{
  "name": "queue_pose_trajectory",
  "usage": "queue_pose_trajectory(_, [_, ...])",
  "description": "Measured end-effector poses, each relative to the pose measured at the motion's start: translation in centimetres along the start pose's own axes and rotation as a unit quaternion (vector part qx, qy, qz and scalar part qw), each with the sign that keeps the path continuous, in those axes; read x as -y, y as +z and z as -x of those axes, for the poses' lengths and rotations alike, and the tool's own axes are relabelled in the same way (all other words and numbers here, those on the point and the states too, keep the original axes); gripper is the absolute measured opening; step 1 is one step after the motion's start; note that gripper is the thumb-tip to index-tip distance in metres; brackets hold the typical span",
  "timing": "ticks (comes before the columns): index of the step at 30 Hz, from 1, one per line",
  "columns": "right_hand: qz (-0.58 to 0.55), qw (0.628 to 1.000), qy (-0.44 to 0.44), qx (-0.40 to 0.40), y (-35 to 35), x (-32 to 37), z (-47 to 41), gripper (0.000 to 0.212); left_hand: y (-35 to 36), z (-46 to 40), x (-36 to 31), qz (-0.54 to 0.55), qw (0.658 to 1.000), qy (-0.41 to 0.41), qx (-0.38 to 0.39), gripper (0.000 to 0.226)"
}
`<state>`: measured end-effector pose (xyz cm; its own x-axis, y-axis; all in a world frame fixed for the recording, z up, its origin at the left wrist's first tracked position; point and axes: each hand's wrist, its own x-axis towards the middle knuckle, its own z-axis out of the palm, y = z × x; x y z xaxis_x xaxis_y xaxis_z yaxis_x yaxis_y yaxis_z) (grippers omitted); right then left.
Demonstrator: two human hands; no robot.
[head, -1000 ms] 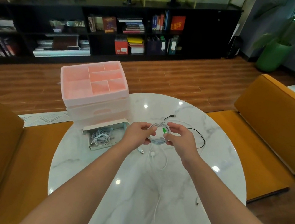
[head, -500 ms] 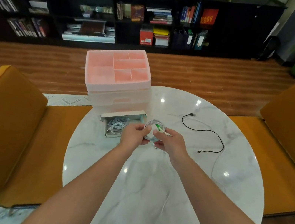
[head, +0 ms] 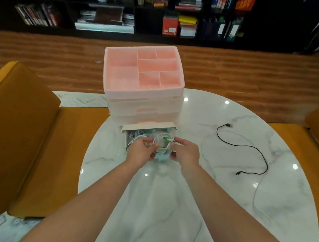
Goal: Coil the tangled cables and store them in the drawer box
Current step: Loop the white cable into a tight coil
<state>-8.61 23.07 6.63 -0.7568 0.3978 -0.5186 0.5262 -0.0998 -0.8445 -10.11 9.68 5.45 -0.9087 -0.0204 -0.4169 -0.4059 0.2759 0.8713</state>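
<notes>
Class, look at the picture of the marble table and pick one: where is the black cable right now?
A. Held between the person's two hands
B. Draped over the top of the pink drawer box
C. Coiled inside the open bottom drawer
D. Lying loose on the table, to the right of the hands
D: the black cable lies uncoiled on the table, apart from both hands, which hold a white coil.

Glossy marble-look table [head: 216, 193], translucent pink plastic drawer box [head: 141, 88], wooden floor [head: 38, 58].
</notes>
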Motion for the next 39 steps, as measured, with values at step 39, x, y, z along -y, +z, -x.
queue_pose_trajectory(39, [0.508, 0.817, -0.23, -0.146, 3.3, -2.1, -5.6, 0.022, -1.6, -5.5, 4.0, -0.422, 0.883, 0.17, -0.113, 0.048])
